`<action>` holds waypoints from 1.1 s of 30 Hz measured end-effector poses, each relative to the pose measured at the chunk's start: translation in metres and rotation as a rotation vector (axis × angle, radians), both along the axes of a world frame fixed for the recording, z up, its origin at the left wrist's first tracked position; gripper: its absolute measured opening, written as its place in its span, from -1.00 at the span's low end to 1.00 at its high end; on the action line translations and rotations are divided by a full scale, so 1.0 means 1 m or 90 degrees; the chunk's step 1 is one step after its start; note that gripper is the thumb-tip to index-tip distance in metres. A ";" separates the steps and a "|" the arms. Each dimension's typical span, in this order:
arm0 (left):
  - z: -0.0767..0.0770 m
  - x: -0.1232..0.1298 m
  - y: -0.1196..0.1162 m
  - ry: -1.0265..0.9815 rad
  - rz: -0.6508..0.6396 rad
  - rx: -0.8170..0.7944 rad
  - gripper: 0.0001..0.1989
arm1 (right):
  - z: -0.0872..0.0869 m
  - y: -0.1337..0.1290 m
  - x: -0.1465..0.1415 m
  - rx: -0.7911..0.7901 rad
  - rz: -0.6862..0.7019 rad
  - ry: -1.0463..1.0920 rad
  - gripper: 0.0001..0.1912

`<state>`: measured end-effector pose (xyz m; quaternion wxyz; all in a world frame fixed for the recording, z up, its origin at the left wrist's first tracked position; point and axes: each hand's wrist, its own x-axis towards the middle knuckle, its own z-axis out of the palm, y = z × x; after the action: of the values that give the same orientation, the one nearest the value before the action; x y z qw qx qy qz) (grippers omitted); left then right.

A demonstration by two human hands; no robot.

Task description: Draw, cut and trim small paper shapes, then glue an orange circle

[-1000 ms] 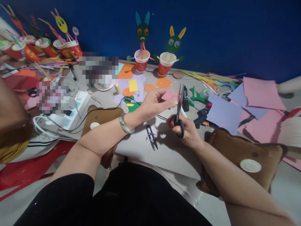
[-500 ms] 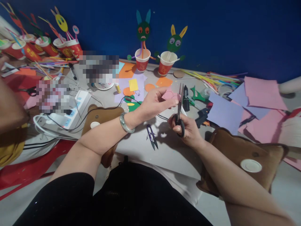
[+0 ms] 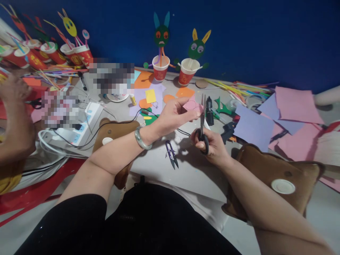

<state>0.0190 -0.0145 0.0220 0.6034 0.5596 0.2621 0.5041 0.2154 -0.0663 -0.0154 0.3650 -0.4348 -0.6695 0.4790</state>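
Note:
Between the thumb and fingers of my left hand (image 3: 174, 117) is a small piece of pink paper (image 3: 191, 105) with round outlines drawn on it. My right hand (image 3: 211, 147) grips black-handled scissors (image 3: 203, 122), blades pointing up at the paper's right edge and slightly parted. Whether the blades touch the paper is hard to tell. Below my hands, dark thread snips (image 3: 171, 154) lie on the table (image 3: 183, 179). A black marker (image 3: 209, 111) lies just right of the scissors, with green paper scraps (image 3: 224, 107) beyond it.
Two red cups (image 3: 160, 69) with green paper faces stand at the back. Purple sheets (image 3: 253, 125) and pink sheets (image 3: 299, 106) lie right. A power strip (image 3: 86, 122) and cables lie left, near another person's arm (image 3: 17, 117). Brown cushions (image 3: 268, 177) flank the near edge.
The pink paper has tilted slightly in my left hand, and the scissor blades have moved a little closer together. At the left, the other person's arm and hand have shifted into fuller view.

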 end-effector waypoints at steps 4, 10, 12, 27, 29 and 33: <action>0.002 0.000 0.000 -0.003 0.005 -0.022 -0.52 | 0.003 0.000 -0.001 0.002 -0.005 -0.006 -0.23; 0.001 -0.001 0.000 0.007 0.011 -0.012 -0.49 | 0.003 0.001 -0.001 0.003 -0.004 -0.005 -0.23; 0.001 -0.001 0.001 0.015 0.012 -0.008 -0.49 | 0.003 0.001 -0.001 0.002 0.000 -0.001 -0.23; 0.000 -0.004 0.002 0.014 0.001 0.002 -0.53 | 0.002 0.001 0.001 -0.001 0.009 -0.004 -0.23; 0.000 -0.004 0.002 0.015 0.003 0.001 -0.54 | 0.003 0.002 0.001 -0.001 0.008 -0.004 -0.23; 0.001 -0.004 0.003 0.024 0.018 0.017 -0.51 | 0.004 0.002 0.001 -0.009 0.009 -0.013 -0.23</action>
<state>0.0151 -0.0119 0.0226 0.5837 0.5734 0.2745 0.5052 0.2160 -0.0645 -0.0113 0.3520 -0.4375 -0.6729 0.4816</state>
